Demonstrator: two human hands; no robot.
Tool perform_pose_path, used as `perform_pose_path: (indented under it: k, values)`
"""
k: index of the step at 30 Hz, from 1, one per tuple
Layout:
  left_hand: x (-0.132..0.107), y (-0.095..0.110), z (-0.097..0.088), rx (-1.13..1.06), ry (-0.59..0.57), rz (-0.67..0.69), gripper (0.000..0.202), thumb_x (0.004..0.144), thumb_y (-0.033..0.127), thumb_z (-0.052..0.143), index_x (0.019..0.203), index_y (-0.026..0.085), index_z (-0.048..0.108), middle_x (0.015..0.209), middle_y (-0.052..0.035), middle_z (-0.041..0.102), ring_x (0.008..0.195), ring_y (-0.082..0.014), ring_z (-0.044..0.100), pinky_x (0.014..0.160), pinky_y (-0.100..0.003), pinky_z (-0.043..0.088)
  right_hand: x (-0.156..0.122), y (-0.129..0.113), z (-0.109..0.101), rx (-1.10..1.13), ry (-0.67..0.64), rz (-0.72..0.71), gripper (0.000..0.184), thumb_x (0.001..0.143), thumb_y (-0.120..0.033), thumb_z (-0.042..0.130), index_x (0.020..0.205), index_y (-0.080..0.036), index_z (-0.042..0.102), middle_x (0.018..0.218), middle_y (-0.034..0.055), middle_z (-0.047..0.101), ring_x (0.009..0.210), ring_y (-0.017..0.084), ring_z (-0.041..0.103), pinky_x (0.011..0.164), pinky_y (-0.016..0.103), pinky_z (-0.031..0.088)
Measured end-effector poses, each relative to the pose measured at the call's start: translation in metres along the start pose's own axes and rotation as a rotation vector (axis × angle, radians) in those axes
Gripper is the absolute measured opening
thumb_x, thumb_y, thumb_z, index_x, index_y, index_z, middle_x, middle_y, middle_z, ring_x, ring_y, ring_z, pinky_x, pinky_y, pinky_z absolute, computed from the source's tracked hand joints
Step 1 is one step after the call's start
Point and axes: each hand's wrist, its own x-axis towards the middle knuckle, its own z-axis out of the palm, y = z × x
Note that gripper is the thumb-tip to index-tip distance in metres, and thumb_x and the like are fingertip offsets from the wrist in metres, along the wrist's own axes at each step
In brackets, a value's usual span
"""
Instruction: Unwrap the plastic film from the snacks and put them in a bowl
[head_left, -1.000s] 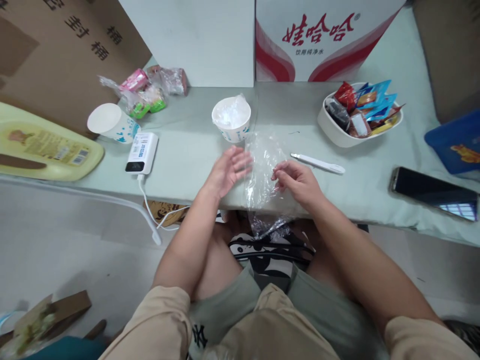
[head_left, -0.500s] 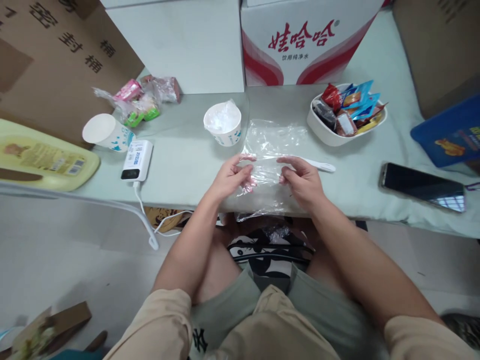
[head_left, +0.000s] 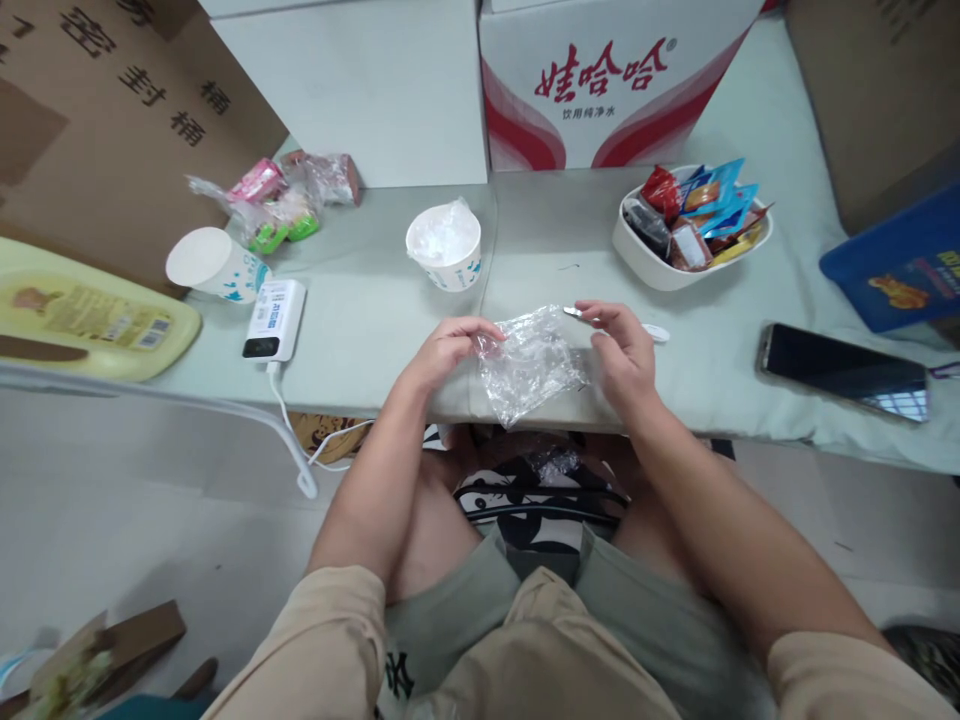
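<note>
A crumpled sheet of clear plastic film [head_left: 529, 365], perhaps a bag, lies in front of me near the table's edge. My left hand [head_left: 448, 355] pinches its upper left corner between thumb and fingers. At the film's right side is my right hand [head_left: 621, 355], its thumb and forefinger apart with nothing seen between them. Under that hand a thin white utensil [head_left: 657, 333] rests on the table; its rounded end shows at the right, and its middle is hidden. Beyond the film stands a paper cup [head_left: 450, 270] with clear plastic stuffed in its mouth.
A white bowl [head_left: 652, 262] of wrapped snacks stands back right, a phone [head_left: 844, 372] at right. Leftward are a tilted paper cup [head_left: 214, 265], a white power bank [head_left: 274, 320] with cable, wrapped snacks [head_left: 289, 205] and a yellow bottle [head_left: 97, 310]. Boxes [head_left: 615, 100] line the back.
The film was spread long and held by both hands; now it is bunched smaller and nearer me. My right hand has come off it and opened. The left keeps its pinch.
</note>
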Motion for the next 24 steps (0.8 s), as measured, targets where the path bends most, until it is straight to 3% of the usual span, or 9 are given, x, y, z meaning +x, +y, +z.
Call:
perform_pose_path:
  k: [3,6,9,12,14,16,18,21,24]
  values:
    - [-0.001,0.000,0.003,0.079,0.063,0.052,0.028,0.067,0.017,0.062,0.093,0.017,0.071,0.092,-0.0042,0.072,0.076,-0.0148,0.064,0.072,-0.028,0.050,-0.006,-0.003,0.003,-0.203,-0.282,-0.266,0.020,0.088,-0.024,0.055,0.102,-0.026,0.070,0.119,0.0063,0.074,0.126,0.028,0.060,0.109,0.049,0.042]
    - [0.000,-0.002,0.009,0.031,0.148,0.052,0.057,0.064,0.016,0.076,0.117,0.024,0.059,0.097,-0.0006,0.070,0.070,-0.0103,0.060,0.069,-0.025,0.047,-0.010,0.003,0.009,-0.465,-0.502,-0.346,0.017,0.091,-0.023,0.058,0.094,-0.026,0.074,0.119,0.0054,0.074,0.133,0.031,0.054,0.110,0.052,0.037]
    - [0.003,-0.006,0.016,-0.091,0.146,0.010,0.078,0.063,0.020,0.084,0.131,0.028,0.046,0.099,-0.0010,0.069,0.074,-0.0111,0.062,0.074,-0.027,0.049,-0.013,0.009,0.012,-0.552,-0.559,-0.322,0.021,0.093,-0.021,0.056,0.098,-0.027,0.075,0.124,0.0048,0.073,0.137,0.033,0.051,0.111,0.055,0.035]
    - [0.004,-0.007,0.019,-0.162,0.183,-0.001,0.072,0.066,0.020,0.084,0.127,0.027,0.047,0.095,-0.0009,0.071,0.079,-0.0134,0.066,0.076,-0.028,0.050,-0.014,0.008,0.010,-0.457,-0.490,-0.300,0.017,0.094,-0.025,0.056,0.097,-0.027,0.073,0.128,0.0048,0.071,0.139,0.034,0.049,0.113,0.057,0.033]
    - [0.003,-0.004,0.019,-0.210,0.202,0.013,0.066,0.067,0.020,0.082,0.124,0.027,0.049,0.094,-0.0003,0.072,0.080,-0.0139,0.068,0.075,-0.027,0.050,-0.013,0.006,0.007,-0.314,-0.322,-0.222,0.017,0.092,-0.031,0.059,0.106,-0.027,0.069,0.136,0.0076,0.066,0.140,0.033,0.049,0.114,0.056,0.035]
    - [0.000,0.001,0.016,-0.256,0.150,0.009,0.067,0.066,0.023,0.083,0.124,0.026,0.050,0.092,-0.0003,0.073,0.080,-0.0150,0.070,0.073,-0.027,0.051,-0.010,0.003,0.005,-0.123,-0.150,-0.074,0.039,0.087,-0.038,0.066,0.124,-0.027,0.060,0.144,0.0116,0.058,0.138,0.032,0.050,0.112,0.052,0.041]
    - [-0.004,0.004,0.013,-0.290,0.067,-0.003,0.071,0.063,0.026,0.087,0.125,0.025,0.052,0.088,-0.0002,0.074,0.078,-0.0159,0.071,0.072,-0.028,0.051,-0.006,0.002,0.006,0.079,-0.143,0.107,0.060,0.079,-0.045,0.074,0.132,-0.026,0.053,0.140,0.0133,0.060,0.128,0.031,0.058,0.104,0.048,0.049]
    - [-0.007,0.007,0.014,-0.361,0.006,0.004,0.072,0.060,0.031,0.090,0.124,0.023,0.056,0.091,-0.0026,0.076,0.081,-0.0174,0.072,0.074,-0.029,0.052,-0.002,0.001,0.011,0.268,-0.320,0.350,0.042,0.074,-0.047,0.076,0.104,-0.022,0.062,0.099,0.0081,0.072,0.090,0.024,0.068,0.084,0.042,0.055]
    - [-0.006,0.007,0.019,-0.364,-0.007,-0.031,0.059,0.062,0.028,0.088,0.115,0.020,0.063,0.106,-0.0077,0.076,0.097,-0.0210,0.073,0.084,-0.032,0.054,0.000,-0.001,0.016,0.331,-0.287,0.457,0.027,0.076,-0.045,0.071,0.080,-0.022,0.058,0.072,0.0018,0.066,0.068,0.018,0.063,0.071,0.036,0.053]
